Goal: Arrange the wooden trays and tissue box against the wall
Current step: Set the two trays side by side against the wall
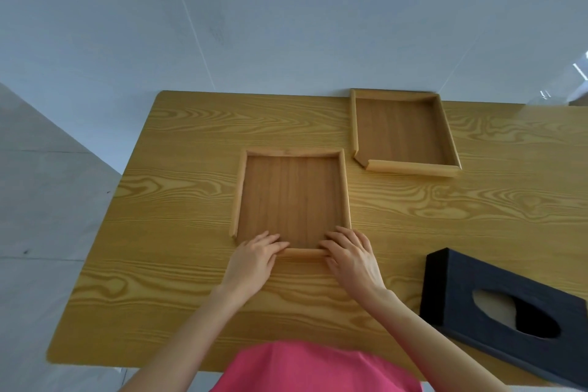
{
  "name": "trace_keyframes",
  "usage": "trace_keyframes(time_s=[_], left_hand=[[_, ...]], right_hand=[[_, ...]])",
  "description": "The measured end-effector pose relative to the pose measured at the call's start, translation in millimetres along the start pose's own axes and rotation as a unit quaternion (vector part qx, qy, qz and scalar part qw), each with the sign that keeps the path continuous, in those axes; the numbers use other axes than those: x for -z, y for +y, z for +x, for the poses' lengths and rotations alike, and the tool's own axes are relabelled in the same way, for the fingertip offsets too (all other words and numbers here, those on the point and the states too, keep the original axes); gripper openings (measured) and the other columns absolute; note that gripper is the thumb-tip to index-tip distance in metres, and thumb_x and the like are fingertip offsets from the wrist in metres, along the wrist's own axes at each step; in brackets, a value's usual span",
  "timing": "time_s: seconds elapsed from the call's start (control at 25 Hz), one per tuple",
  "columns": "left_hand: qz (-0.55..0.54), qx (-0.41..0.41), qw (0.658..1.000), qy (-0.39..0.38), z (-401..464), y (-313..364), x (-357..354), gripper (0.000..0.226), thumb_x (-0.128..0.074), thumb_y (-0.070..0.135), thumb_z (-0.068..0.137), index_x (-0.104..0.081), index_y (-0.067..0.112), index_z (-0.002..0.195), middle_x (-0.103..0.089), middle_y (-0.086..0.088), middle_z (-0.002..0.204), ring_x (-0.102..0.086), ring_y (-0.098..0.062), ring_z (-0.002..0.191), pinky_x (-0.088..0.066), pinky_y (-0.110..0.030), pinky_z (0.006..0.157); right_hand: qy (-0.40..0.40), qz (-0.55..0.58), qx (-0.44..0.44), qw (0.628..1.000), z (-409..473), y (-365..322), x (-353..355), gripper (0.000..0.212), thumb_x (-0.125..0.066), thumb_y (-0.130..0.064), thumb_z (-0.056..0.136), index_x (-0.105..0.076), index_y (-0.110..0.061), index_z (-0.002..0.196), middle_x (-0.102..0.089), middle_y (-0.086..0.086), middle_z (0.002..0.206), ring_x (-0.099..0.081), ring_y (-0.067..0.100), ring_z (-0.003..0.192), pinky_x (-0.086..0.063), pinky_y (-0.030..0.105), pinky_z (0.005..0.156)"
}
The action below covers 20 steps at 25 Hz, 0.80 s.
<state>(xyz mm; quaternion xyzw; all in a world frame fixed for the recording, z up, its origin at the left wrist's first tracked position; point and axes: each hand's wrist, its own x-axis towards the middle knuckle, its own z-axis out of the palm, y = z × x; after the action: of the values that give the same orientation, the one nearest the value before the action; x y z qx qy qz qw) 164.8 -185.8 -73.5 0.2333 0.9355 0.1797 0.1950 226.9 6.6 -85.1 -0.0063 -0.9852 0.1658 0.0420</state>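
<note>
Near tray (291,197) mid table (178,188); far tray (402,134) behind-right at wall (254,25); tissue box (496,305) front-right.

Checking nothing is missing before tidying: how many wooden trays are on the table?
2. One wooden tray lies mid-table, with both hands on its near rim. The other wooden tray sits at the far right, against the wall. None seems hidden.

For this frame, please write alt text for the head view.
Both hands, left hand and right hand, press the near rail of a wooden tray mid-table. A second tray sits against the wall; a black tissue box lies near right.
</note>
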Motion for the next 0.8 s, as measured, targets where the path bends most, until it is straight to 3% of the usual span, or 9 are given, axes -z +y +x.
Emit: trace_keyframes(time_s=[0.08, 0.16, 0.56, 0.72, 0.8], left_hand=[[0.004, 0.001, 1.000, 0.011, 0, -1, -6, 0.038, -0.041, 0.015, 0.095, -0.047, 0.028, 0.130, -0.043, 0.007, 0.144, -0.030, -0.012, 0.138, -0.030, -0.034, 0.112], [0.005, -0.001, 1.000, 0.024, 1, 0, -9, 0.037, -0.041, 0.015, 0.095, -0.049, 0.028, 0.129, -0.044, 0.008, 0.143, -0.031, -0.012, 0.138, -0.028, -0.034, 0.111], [-0.002, -0.006, 1.000, 0.017, 59, 4, 6, 0.038, -0.038, 0.014, 0.096, -0.048, 0.028, 0.130, -0.041, 0.008, 0.145, -0.028, -0.011, 0.139, -0.019, -0.033, 0.115], [-0.006, -0.004, 0.999, 0.034, 79, 5, 10, 0.037, -0.040, 0.013, 0.095, -0.050, 0.026, 0.128, -0.043, 0.006, 0.143, -0.030, -0.013, 0.138, -0.017, -0.034, 0.116], [-0.003, -0.005, 0.999, 0.042, 91, 4, 12, 0.037, -0.041, 0.013, 0.094, -0.051, 0.025, 0.128, -0.044, 0.006, 0.143, -0.031, -0.014, 0.138, -0.015, -0.036, 0.116]], right_hand=[[-0.007, -0.004, 0.001, 1.000, -1, 2, 0, 0.029, -0.084, -0.012, 0.056, -0.073, -0.018, 0.082, -0.075, 0.000, 0.095, -0.066, 0.020, 0.101, -0.053, 0.039, 0.089], [-0.009, -0.001, 0.004, 1.000, -1, 2, -4, 0.030, -0.085, -0.010, 0.056, -0.073, -0.017, 0.083, -0.075, 0.002, 0.095, -0.066, 0.022, 0.103, -0.054, 0.044, 0.086], [0.022, 0.000, -0.032, 0.999, 43, 24, -9, 0.028, -0.075, -0.004, 0.067, -0.071, -0.013, 0.093, -0.072, 0.008, 0.103, -0.059, 0.027, 0.113, -0.043, 0.052, 0.096], [0.035, -0.015, -0.035, 0.999, 64, 33, -11, 0.025, -0.051, -0.016, 0.077, -0.070, -0.015, 0.093, -0.072, 0.006, 0.102, -0.059, 0.025, 0.113, -0.040, 0.051, 0.099], [0.034, -0.013, -0.038, 0.999, 77, 37, -12, 0.024, -0.052, -0.014, 0.079, -0.069, -0.014, 0.096, -0.071, 0.007, 0.106, -0.058, 0.025, 0.115, -0.037, 0.050, 0.102]])
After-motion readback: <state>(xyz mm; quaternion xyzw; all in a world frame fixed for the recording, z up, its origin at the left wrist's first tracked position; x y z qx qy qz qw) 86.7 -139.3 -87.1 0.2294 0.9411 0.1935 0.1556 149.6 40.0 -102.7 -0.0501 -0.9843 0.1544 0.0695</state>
